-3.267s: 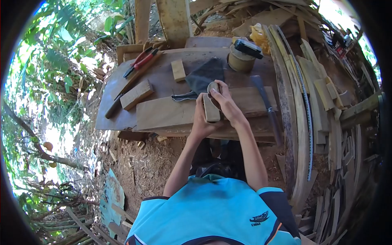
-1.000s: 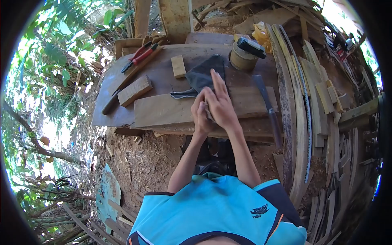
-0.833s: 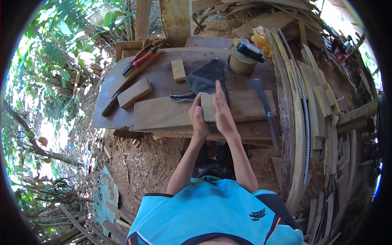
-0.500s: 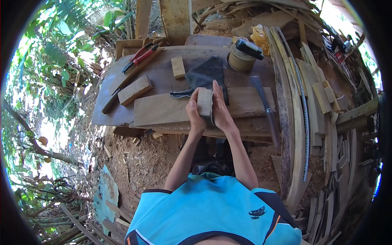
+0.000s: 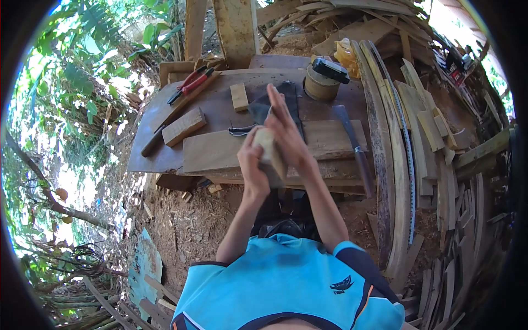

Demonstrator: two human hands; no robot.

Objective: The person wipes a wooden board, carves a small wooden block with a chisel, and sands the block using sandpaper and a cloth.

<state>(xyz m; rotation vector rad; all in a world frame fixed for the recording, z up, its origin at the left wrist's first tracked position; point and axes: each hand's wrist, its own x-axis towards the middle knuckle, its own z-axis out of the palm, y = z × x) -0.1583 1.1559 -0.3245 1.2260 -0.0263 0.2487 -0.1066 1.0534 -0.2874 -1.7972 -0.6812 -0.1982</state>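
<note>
My left hand (image 5: pixel 253 168) is closed around a small pale wooden block (image 5: pixel 267 144), held above the front of the worktable and slightly blurred. Flat against the block's right side lies my right hand (image 5: pixel 290 137), its fingers stretched forward. A dark, thin edge shows along the block below my palm; I cannot make out what it is. Beneath and beyond my hands are a plank (image 5: pixel 212 151) and a dark cloth (image 5: pixel 289 102). To the right, a long-bladed knife (image 5: pixel 352 135) lies across the plank, its handle past the table edge.
On the worktable (image 5: pixel 148 118) lie red-handled pliers (image 5: pixel 192 82), a slim dark-handled tool (image 5: pixel 152 142), a wooden block (image 5: pixel 185 127) and a smaller wood piece (image 5: pixel 239 97). A round container (image 5: pixel 321 85) carries a black device (image 5: pixel 331 70). Long boards (image 5: pixel 385 165) lean at the right.
My right hand has slid forward and left along the block, fingertips now farther out. The block has tilted, and my left hand has moved slightly left and nearer to me.
</note>
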